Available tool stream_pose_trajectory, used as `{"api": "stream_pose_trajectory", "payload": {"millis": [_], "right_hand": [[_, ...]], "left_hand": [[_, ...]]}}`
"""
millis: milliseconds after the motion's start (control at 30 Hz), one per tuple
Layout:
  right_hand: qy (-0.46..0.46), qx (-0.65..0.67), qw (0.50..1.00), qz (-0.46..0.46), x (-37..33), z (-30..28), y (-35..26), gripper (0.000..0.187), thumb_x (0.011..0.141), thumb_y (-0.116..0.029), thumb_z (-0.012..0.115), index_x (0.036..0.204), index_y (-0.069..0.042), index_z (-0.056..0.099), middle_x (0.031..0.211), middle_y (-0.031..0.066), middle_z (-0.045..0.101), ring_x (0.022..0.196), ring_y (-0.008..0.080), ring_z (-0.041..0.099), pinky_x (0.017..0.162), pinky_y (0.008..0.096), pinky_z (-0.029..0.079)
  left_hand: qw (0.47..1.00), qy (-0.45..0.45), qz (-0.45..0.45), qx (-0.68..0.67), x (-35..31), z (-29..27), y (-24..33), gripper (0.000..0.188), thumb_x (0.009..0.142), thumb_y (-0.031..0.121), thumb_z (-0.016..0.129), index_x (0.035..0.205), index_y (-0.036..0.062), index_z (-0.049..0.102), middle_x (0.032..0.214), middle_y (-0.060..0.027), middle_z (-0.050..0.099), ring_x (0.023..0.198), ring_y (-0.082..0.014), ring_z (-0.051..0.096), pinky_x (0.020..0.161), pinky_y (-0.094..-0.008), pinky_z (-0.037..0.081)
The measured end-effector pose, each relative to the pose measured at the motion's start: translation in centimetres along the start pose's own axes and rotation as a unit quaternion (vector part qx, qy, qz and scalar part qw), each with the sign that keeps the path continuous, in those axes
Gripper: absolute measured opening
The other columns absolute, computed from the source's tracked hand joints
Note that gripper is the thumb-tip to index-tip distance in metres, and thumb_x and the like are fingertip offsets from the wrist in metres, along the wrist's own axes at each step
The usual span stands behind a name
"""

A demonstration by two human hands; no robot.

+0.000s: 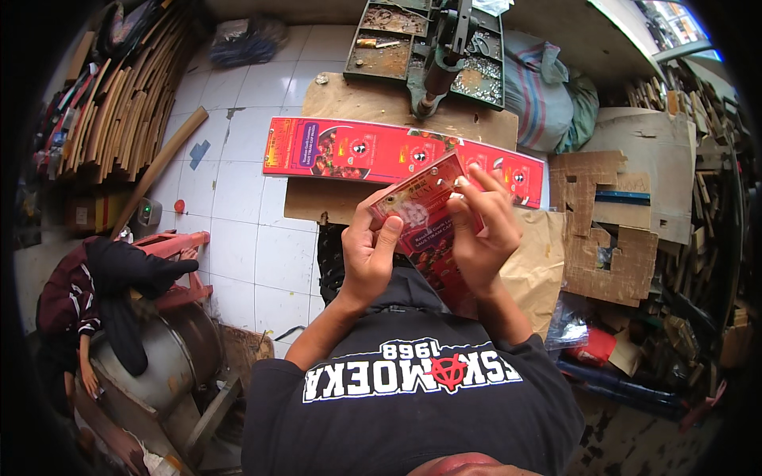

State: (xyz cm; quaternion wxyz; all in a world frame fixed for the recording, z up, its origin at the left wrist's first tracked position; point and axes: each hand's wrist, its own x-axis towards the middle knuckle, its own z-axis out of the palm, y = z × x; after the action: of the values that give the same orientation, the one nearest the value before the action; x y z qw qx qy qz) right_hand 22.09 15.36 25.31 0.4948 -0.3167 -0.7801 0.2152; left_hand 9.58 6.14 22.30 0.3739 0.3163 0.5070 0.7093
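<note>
A long red printed panel with food pictures is held up at a slant in front of my chest. My left hand grips its left edge, thumb on the printed face and fingers behind. A round metal eyelet shows at its upper left corner. My right hand is closed at the panel's right edge, thumb and fingers bent near its top corner. Small shiny spots show by those fingertips; I cannot make out what they are. Beyond my hands, more red printed panels lie across a wooden board.
A metal hand press stands at the board's far side, among dark trays of small metal parts. Woven sacks and cut cardboard are on the right. Wood strips lean at left, above a person beside a metal drum.
</note>
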Motion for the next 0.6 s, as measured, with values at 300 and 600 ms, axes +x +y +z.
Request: {"api": "stream_pose_trajectory", "payload": {"millis": [300, 600], "right_hand": [[-0.188, 0.271, 0.903, 0.274, -1.5, -4.1, 2.6, 0.030, 0.080, 0.011, 0.067, 0.109, 0.004, 0.069, 0.090, 0.0056, 0.066, 0.079, 0.0095, 0.061, 0.071, 0.0219, 0.047], [-0.164, 0.267, 0.900, 0.303, -0.6, -3.3, 2.7, 0.029, 0.082, 0.008, 0.068, 0.110, 0.001, 0.070, 0.087, 0.0021, 0.064, 0.076, 0.0054, 0.058, 0.067, 0.0197, 0.046]], "left_hand": [[0.999, -0.015, -0.047, -0.022, 0.5, -1.3, -1.4, 0.018, 0.101, 0.017, 0.055, 0.102, -0.0008, 0.057, 0.089, -0.0039, 0.063, 0.081, -0.0059, 0.058, 0.071, -0.0209, 0.049], [0.989, 0.116, 0.092, 0.017, 2.0, -3.4, -0.4, 0.045, 0.098, 0.014, 0.057, 0.139, -0.0006, 0.043, 0.130, -0.0170, 0.054, 0.117, -0.0241, 0.057, 0.100, -0.0352, 0.044]]}}
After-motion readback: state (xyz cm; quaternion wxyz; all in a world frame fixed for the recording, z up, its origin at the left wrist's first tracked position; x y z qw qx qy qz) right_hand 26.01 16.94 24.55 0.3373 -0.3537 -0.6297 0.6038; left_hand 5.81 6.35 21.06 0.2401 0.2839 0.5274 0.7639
